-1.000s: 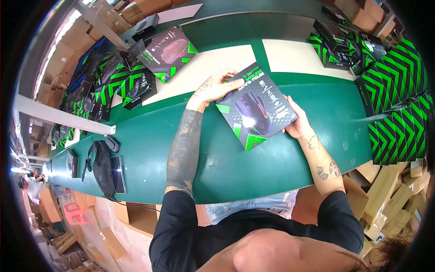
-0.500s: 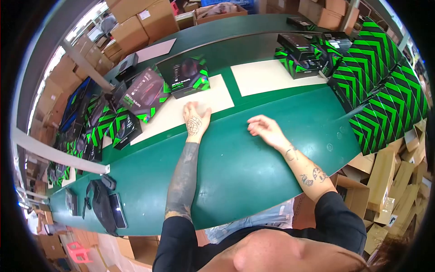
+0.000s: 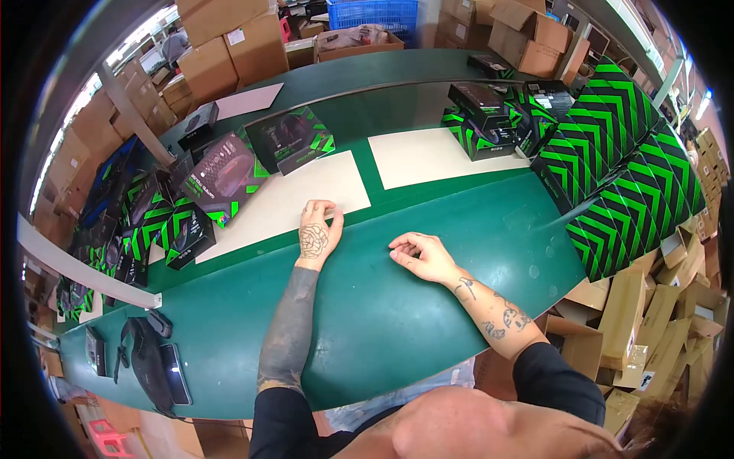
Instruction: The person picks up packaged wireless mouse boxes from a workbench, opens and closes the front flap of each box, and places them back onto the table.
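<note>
My left hand (image 3: pixel 317 233) hovers at the near edge of a cream sheet (image 3: pixel 313 190), its fingers loosely bent, the thumb apart and nothing visible in it. Just beyond stands a black and green gaming mouse box (image 3: pixel 289 139), tilted to the left. It comes up against a second such box (image 3: pixel 224 176), which leans on the pile at the left. Over the bare green tabletop is my right hand (image 3: pixel 424 258), with loosely curled fingers, thumb apart, and no object visible in it. Both hands are apart from the boxes.
Several more mouse boxes (image 3: pixel 478 130) stand at the back right on another cream sheet (image 3: pixel 428 157). Beside them rise tall stacks of green-striped boxes (image 3: pixel 634 191). A black pouch (image 3: pixel 145 359) and a phone (image 3: pixel 176 372) lie at the left. Cartons (image 3: pixel 634 314) cover the floor at right.
The view has shifted, so everything sits lower and further left. My left hand has drawn away from the nearest mouse box, which now tilts more to the left. My right-hand fingers are more curled.
</note>
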Action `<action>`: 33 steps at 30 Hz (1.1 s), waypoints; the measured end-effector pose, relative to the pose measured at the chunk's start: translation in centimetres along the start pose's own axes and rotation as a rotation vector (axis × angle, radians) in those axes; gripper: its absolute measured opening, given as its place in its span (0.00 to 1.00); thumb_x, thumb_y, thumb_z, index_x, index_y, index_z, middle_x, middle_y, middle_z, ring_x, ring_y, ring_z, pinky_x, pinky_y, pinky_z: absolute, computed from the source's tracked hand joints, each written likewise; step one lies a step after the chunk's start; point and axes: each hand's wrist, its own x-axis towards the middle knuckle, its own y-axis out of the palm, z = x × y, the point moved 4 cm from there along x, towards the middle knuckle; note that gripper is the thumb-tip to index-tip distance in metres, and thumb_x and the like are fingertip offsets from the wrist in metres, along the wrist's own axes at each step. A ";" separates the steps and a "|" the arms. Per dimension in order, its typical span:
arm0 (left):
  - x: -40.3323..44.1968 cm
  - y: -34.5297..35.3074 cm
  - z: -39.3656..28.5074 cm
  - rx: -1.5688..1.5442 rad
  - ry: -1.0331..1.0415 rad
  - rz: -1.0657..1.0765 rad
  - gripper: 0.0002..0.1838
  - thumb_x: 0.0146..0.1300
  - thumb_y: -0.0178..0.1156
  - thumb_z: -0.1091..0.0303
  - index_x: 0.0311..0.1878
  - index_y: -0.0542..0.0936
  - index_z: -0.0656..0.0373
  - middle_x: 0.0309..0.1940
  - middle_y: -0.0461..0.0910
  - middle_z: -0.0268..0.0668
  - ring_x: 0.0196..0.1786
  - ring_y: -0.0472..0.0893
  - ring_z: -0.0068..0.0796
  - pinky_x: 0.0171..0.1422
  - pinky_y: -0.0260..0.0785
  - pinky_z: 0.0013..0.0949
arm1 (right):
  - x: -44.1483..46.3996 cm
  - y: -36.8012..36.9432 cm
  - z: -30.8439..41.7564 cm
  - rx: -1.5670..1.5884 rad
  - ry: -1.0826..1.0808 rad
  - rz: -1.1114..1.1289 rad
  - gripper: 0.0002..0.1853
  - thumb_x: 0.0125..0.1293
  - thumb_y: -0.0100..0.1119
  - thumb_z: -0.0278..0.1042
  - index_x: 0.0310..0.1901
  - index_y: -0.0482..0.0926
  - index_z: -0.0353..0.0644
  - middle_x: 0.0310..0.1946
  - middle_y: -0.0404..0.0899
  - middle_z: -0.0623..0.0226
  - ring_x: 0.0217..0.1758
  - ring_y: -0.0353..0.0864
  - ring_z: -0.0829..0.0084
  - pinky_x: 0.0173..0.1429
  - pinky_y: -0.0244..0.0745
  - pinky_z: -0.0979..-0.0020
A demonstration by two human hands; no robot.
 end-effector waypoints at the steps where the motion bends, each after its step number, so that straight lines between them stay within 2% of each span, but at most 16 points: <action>1: 0.0 0.4 0.5 -0.018 -0.097 0.118 0.09 0.57 0.62 0.62 0.36 0.78 0.55 0.37 0.77 0.37 0.42 0.78 0.37 0.47 0.71 0.41 | 0.0 0.0 -0.1 -0.008 -0.003 -0.002 0.12 0.63 0.64 0.35 0.44 0.80 0.38 0.32 0.82 0.67 0.33 0.80 0.79 0.41 0.77 0.76; 3: -0.1 0.4 0.5 -0.062 -0.292 0.353 0.07 0.57 0.62 0.62 0.34 0.78 0.54 0.30 0.77 0.35 0.37 0.78 0.36 0.42 0.71 0.40 | 0.0 0.0 -0.1 -0.014 -0.002 -0.001 0.12 0.63 0.64 0.35 0.44 0.80 0.38 0.32 0.81 0.68 0.33 0.79 0.80 0.41 0.77 0.76; 4: -0.1 0.3 -0.2 -0.032 -0.206 0.342 0.07 0.58 0.62 0.61 0.32 0.78 0.53 0.24 0.75 0.33 0.31 0.77 0.34 0.38 0.70 0.39 | 0.1 0.0 -0.1 -0.013 0.003 -0.002 0.12 0.62 0.64 0.35 0.44 0.80 0.38 0.32 0.81 0.68 0.33 0.79 0.80 0.41 0.77 0.76; 7: -0.4 0.4 -1.5 0.081 -0.030 0.273 0.09 0.57 0.63 0.63 0.30 0.78 0.57 0.23 0.75 0.34 0.26 0.76 0.31 0.33 0.68 0.35 | 0.0 -0.2 -0.2 -0.009 0.025 -0.006 0.12 0.62 0.65 0.35 0.44 0.81 0.38 0.32 0.81 0.68 0.32 0.78 0.80 0.40 0.76 0.77; 16: -0.3 0.7 -1.7 -0.035 -0.008 0.263 0.08 0.58 0.63 0.64 0.30 0.79 0.58 0.24 0.77 0.36 0.25 0.76 0.30 0.33 0.69 0.34 | 0.0 -0.4 -0.3 -0.011 0.045 -0.005 0.13 0.63 0.65 0.36 0.44 0.81 0.38 0.32 0.81 0.70 0.31 0.78 0.82 0.40 0.76 0.78; 33: -0.4 1.5 -1.8 -0.027 -0.003 0.289 0.08 0.58 0.63 0.64 0.31 0.79 0.58 0.25 0.78 0.36 0.26 0.77 0.31 0.34 0.70 0.33 | -0.1 -0.9 -0.8 -0.025 0.057 0.001 0.13 0.63 0.64 0.36 0.45 0.81 0.38 0.32 0.82 0.68 0.32 0.79 0.81 0.41 0.77 0.78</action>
